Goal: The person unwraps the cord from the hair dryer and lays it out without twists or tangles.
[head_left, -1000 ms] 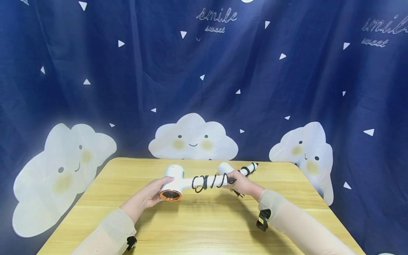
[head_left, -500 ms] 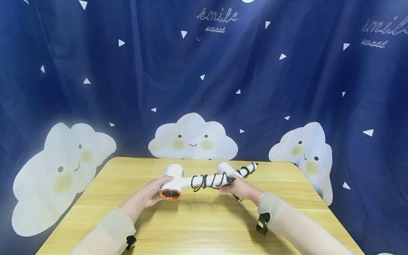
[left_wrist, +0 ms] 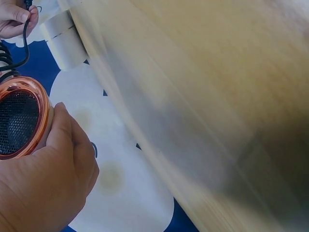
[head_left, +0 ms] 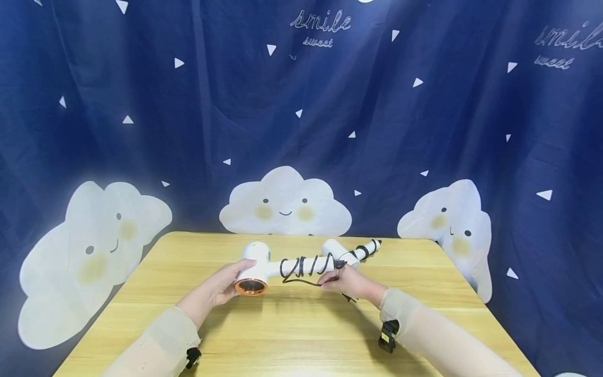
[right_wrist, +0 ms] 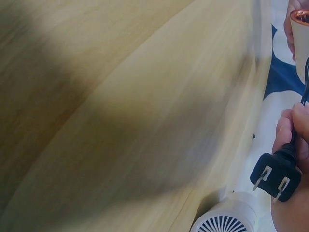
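Observation:
My left hand [head_left: 225,281] grips a white hair dryer [head_left: 256,256] round its barrel, raised over the table. A copper ring [left_wrist: 44,118] and dark mesh at one end show in the left wrist view. The dryer's handle points right, with a black cord [head_left: 301,281] looped around it. My right hand [head_left: 352,283] pinches this cord between thumb and fingers near the handle's end. In the right wrist view a black two-pin plug [right_wrist: 276,176] hangs from those fingers.
A second white hair dryer [head_left: 332,248] lies on the wooden table [head_left: 292,330] behind my right hand, its handle [head_left: 372,248] wrapped in black cord. Its slatted end [right_wrist: 223,223] shows in the right wrist view. A blue curtain [head_left: 301,141] with clouds hangs behind.
My right hand has come off the dryer's handle end and shifted slightly down and left. It now draws a strand of the cord away from the handle. The left hand stays nearly still.

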The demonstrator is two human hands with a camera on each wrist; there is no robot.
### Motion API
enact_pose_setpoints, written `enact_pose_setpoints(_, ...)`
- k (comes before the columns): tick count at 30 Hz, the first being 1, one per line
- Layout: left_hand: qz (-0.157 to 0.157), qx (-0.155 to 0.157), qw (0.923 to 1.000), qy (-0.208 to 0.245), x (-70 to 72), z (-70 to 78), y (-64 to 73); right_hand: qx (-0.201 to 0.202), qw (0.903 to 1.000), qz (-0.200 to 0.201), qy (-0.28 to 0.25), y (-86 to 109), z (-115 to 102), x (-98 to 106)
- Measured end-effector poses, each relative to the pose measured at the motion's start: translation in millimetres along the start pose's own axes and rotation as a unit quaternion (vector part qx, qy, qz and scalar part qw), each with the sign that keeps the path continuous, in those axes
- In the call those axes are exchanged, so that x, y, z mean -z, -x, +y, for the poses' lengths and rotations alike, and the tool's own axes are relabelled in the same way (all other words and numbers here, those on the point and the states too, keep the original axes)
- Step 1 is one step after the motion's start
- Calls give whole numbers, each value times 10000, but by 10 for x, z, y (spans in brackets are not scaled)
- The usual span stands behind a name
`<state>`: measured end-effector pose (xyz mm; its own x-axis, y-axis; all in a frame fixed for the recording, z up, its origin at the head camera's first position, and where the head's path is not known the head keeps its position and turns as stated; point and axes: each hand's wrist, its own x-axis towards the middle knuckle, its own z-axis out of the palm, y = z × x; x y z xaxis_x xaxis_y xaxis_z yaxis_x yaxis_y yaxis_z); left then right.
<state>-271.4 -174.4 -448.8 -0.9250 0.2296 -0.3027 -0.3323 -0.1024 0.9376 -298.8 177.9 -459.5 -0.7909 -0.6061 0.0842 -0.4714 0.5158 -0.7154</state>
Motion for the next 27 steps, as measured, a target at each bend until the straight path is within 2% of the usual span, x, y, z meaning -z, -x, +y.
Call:
enact_pose_setpoints(3, 50, 5, 10000, -6, -5, -2, -4, -52, 10000, -7, 56, 13, -5, -14)
enact_pose_setpoints(15, 161, -11, 9999, 4, 3, -22, -42, 214, 9997, -79, 56, 59, -25, -64)
enact_pose_setpoints(23, 166, -32, 9999, -27, -5, -14, -21, 248, 9995, -163, 119, 87, -71, -68)
enact_pose_setpoints(27, 189, -15, 9998, -38, -4, -7, -21, 409, 9986, -272, 198, 91, -78, -73)
